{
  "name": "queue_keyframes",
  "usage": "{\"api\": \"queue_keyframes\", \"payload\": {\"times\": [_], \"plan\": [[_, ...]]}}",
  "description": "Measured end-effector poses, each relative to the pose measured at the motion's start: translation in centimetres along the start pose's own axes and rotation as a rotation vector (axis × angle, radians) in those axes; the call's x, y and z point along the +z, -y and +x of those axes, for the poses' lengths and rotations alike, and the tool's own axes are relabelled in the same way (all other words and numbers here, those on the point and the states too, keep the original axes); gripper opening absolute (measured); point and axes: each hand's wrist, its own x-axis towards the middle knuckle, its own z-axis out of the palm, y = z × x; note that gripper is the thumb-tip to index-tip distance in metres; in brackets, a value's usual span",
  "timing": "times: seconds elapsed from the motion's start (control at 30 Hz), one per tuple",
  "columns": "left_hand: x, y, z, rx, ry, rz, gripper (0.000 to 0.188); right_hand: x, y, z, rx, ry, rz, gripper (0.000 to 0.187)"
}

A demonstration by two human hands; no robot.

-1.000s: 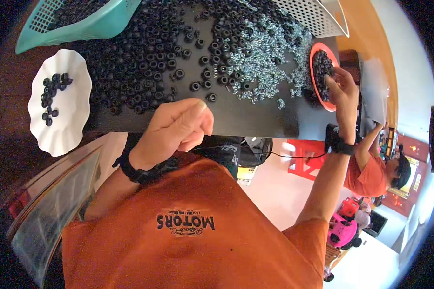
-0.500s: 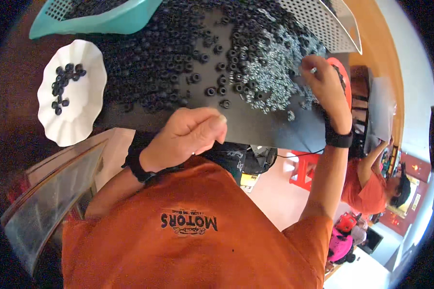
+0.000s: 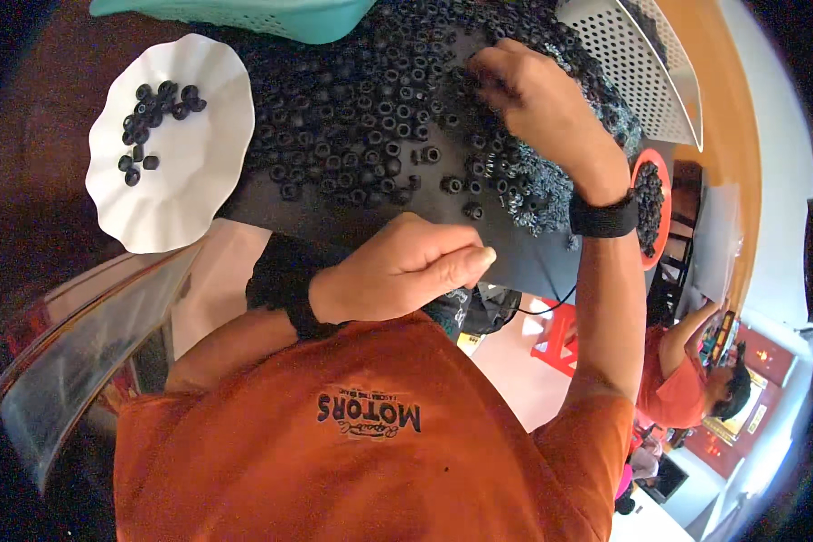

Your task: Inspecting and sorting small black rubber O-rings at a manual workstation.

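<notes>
My left hand [image 3: 406, 266] is closed in a loose fist at the table's near edge, thumb pressed along the forefinger; its contents are hidden. Beyond it, my right hand [image 3: 551, 108] reaches down into a spread of small black round pieces with holes [image 3: 361, 149]. Its fingertips are blurred and dark, and whether they hold a piece does not show. Beside and partly under that hand lies a heap of tiny shiny metal springs [image 3: 537, 185]. Each wrist has a black band.
A white scalloped plate [image 3: 199, 163] with several black pieces stands at left. A teal basket [image 3: 307, 20] is at the back, a white perforated basket [image 3: 614, 54] at back right. A red bowl [image 3: 664, 194] of dark pieces stands at right. Another person [image 3: 682, 361] is farther right.
My right hand has moved left, from the springs to the black pieces; something small and shiny showed at its fingertips before. My left hand stays closed. The whole view has shifted.
</notes>
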Motion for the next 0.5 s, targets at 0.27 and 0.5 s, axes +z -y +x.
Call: {"api": "queue_keyframes", "payload": {"times": [0.27, 0.5], "plan": [[-0.3, 0.6, -0.1, 0.024, 0.040, 0.007, 0.029, -0.4, 1.0, -0.1, 0.033, -0.028, -0.043, 0.019], [-0.2, 0.9, -0.1, 0.053, 0.029, 0.008, 0.029, -1.1, 2.1, -0.6, 0.047, 0.013, 0.016, 0.021]]}}
